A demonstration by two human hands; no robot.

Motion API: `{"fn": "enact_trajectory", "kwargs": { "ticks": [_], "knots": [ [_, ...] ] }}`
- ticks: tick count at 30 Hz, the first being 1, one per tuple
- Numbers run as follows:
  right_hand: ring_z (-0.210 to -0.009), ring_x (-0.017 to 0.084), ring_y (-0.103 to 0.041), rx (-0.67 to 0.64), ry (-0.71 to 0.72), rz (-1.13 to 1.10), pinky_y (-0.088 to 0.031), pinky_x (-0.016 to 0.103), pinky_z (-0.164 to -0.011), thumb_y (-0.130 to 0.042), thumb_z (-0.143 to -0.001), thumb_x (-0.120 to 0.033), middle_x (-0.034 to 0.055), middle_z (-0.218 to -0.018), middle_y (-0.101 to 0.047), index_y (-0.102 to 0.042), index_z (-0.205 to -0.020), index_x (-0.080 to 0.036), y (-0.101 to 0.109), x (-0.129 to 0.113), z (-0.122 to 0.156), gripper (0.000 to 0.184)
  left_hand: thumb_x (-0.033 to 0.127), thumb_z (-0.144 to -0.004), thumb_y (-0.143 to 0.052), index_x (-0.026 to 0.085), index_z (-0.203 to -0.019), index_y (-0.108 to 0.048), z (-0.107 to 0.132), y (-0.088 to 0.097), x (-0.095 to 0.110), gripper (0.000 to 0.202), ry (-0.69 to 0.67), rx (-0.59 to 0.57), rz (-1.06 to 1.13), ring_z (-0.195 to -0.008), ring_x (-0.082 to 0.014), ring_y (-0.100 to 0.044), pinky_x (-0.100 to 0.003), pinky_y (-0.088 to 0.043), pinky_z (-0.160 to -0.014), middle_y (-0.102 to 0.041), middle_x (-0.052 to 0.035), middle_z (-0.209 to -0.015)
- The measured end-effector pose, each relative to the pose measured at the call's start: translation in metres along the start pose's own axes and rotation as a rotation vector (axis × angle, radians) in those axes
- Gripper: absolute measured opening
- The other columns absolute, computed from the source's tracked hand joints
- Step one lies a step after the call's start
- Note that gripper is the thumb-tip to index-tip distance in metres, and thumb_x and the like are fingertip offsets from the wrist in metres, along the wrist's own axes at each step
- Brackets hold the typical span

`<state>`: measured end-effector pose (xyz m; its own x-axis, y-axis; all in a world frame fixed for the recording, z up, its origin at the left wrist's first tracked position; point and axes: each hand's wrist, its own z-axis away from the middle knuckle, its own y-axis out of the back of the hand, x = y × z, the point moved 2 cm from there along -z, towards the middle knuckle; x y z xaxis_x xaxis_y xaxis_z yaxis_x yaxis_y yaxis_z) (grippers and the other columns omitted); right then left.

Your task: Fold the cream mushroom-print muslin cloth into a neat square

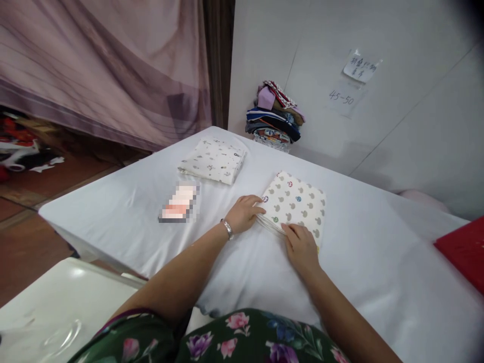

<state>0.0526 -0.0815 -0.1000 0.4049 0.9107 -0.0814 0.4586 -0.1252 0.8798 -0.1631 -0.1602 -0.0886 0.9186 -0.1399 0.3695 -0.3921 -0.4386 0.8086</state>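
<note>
A square folded cloth (298,201), white with grey mushroom shapes and a few coloured ones, lies on the white-covered table in front of me. At its left corner, the fingers and thumb of my left hand (244,214) close on the layered edge. My right hand (301,248) is at the near edge, fingertips curled over the top layer; its thumb is hidden. Farther back to the left rests a second folded cloth (214,160), white with small grey and dark prints. Between that cloth and my left forearm sits a phone-shaped item (179,202), its face pixelated.
A white sheet (124,222) covers the table. Against the wall stands a stack of folded clothes (275,118). Something red (465,252) lies at the right edge. A white plastic surface (56,302) is at the lower left, and a pink curtain (113,65) hangs behind.
</note>
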Motion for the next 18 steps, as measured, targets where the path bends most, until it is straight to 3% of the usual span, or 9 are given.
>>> {"fn": "enact_trajectory", "kwargs": {
  "ticks": [6, 12, 14, 16, 18],
  "knots": [
    [-0.091, 0.019, -0.048, 0.002, 0.01, 0.004, -0.038, 0.033, -0.078, -0.042, -0.084, -0.01, 0.0072, -0.1, -0.056, -0.058, -0.113, -0.022, -0.002, 0.0, 0.001, 0.035, 0.003, -0.072, -0.043, 0.027, -0.093, -0.068, 0.001, -0.01, -0.01, 0.04, 0.167, 0.067, 0.14, -0.102, -0.0156, -0.053, -0.032, -0.042, -0.091, -0.056, -0.0014, -0.112],
    [-0.089, 0.019, -0.047, 0.017, 0.023, -0.001, -0.038, 0.032, -0.075, -0.043, -0.084, -0.01, 0.0066, -0.098, -0.056, -0.059, -0.112, -0.025, 0.0, -0.001, 0.0, 0.035, 0.001, -0.066, -0.041, 0.023, -0.084, -0.068, 0.001, -0.011, -0.015, 0.039, 0.333, 0.079, 0.38, -0.083, -0.0104, -0.06, -0.022, -0.05, -0.07, -0.059, -0.0003, -0.105],
    [-0.089, 0.019, -0.047, 0.011, 0.023, -0.001, -0.038, 0.032, -0.075, -0.043, -0.083, -0.009, 0.0065, -0.098, -0.055, -0.059, -0.112, -0.024, 0.0, -0.001, -0.001, 0.036, 0.002, -0.067, -0.041, 0.021, -0.084, -0.067, -0.001, -0.003, -0.009, 0.036, 0.314, 0.172, 0.338, -0.089, -0.0125, -0.059, -0.025, -0.05, -0.075, -0.061, -0.0016, -0.102],
    [-0.09, 0.019, -0.046, 0.009, 0.026, -0.001, -0.038, 0.032, -0.075, -0.043, -0.083, -0.009, 0.0068, -0.098, -0.055, -0.059, -0.112, -0.023, 0.0, -0.001, -0.001, 0.036, 0.006, -0.071, -0.044, 0.021, -0.091, -0.065, -0.002, 0.003, 0.003, 0.033, 0.204, 0.246, 0.226, -0.1, -0.0153, -0.055, -0.031, -0.046, -0.087, -0.061, -0.0032, -0.106],
    [-0.09, 0.019, -0.046, 0.012, 0.032, 0.007, -0.038, 0.032, -0.076, -0.043, -0.082, -0.009, 0.0074, -0.099, -0.055, -0.059, -0.112, -0.022, -0.002, -0.002, -0.001, 0.036, 0.013, -0.078, -0.046, 0.022, -0.103, -0.061, -0.003, 0.0, 0.018, 0.031, 0.046, 0.2, 0.103, -0.114, -0.0178, -0.048, -0.037, -0.038, -0.097, -0.057, -0.0045, -0.116]
  ]
}}
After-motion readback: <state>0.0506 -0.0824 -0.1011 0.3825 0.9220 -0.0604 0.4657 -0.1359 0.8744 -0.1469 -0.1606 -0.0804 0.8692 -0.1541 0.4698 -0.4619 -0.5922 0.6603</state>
